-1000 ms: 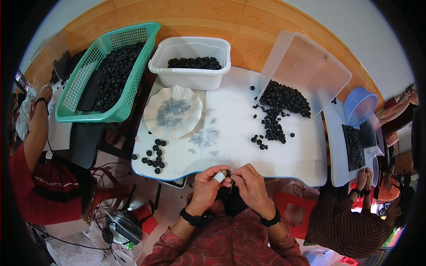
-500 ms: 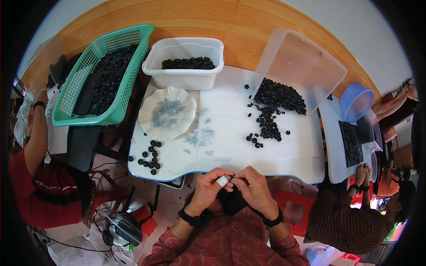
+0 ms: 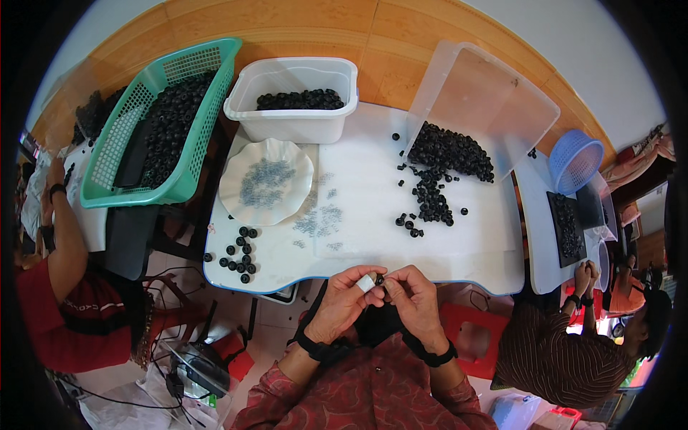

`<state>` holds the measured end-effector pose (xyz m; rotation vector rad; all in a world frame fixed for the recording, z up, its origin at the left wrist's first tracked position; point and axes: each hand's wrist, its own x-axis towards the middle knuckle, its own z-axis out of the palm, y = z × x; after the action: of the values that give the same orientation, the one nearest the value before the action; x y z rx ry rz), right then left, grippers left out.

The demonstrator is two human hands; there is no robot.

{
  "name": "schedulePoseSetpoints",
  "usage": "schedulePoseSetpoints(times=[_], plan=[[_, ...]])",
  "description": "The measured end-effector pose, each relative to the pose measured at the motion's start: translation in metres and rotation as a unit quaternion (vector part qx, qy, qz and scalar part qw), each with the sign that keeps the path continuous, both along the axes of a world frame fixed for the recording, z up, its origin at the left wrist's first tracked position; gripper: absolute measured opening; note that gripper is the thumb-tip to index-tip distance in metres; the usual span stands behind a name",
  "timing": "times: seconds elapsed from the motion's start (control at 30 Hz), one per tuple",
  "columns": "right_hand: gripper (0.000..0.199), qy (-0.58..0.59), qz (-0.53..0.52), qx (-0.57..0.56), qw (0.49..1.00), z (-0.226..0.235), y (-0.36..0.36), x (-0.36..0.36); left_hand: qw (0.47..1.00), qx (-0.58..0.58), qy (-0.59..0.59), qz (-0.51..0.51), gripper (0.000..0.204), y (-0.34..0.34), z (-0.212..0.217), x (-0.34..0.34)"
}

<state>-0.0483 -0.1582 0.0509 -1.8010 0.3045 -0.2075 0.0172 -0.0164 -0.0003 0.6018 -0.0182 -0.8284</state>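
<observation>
Just off the near edge of the white table (image 3: pixel 459 265), my two hands meet in front of my body. My left hand (image 3: pixel 338 307) is closed, its fingertips pinching a small round black part (image 3: pixel 379 279). White tape (image 3: pixel 366 283) is wrapped round one of its digits. Against the same black part, the thumb and forefinger of my right hand (image 3: pixel 418 307) press together. Fingers cover much of the part, and anything smaller between them cannot be made out.
On the left stand a fluted white plate (image 3: pixel 304 192) of tiny clear pieces and loose black parts (image 3: pixel 246 259). Behind are a white tub (image 3: pixel 294 129) and green basket (image 3: pixel 183 190). Black parts (image 3: pixel 433 204) spill from a tipped clear bin (image 3: pixel 502 93). Co-workers sit either side.
My hands have shifted slightly up and right, and the black part now shows between my fingertips. The left co-worker's arm has moved. The table view has shifted slightly.
</observation>
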Motion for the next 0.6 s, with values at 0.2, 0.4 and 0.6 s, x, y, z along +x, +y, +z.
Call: schedulePoseSetpoints(times=[0.2, 0.4, 0.6], plan=[[0.007, -0.006, -0.01, -0.039, 0.999, 0.0, -0.001, 0.001, 1.0, -0.027, -0.008, -0.007, 0.024, -0.003, -0.001, 0.002], [0.007, -0.013, -0.036, -0.098, 0.994, 0.002, 0.002, 0.004, 0.998, 0.019, -0.065, 0.0, 0.024, -0.007, -0.002, 0.001], [0.007, -0.018, -0.041, -0.085, 0.995, -0.004, -0.004, 0.007, 0.991, 0.079, -0.105, -0.001, 0.021, -0.012, -0.004, 0.004]])
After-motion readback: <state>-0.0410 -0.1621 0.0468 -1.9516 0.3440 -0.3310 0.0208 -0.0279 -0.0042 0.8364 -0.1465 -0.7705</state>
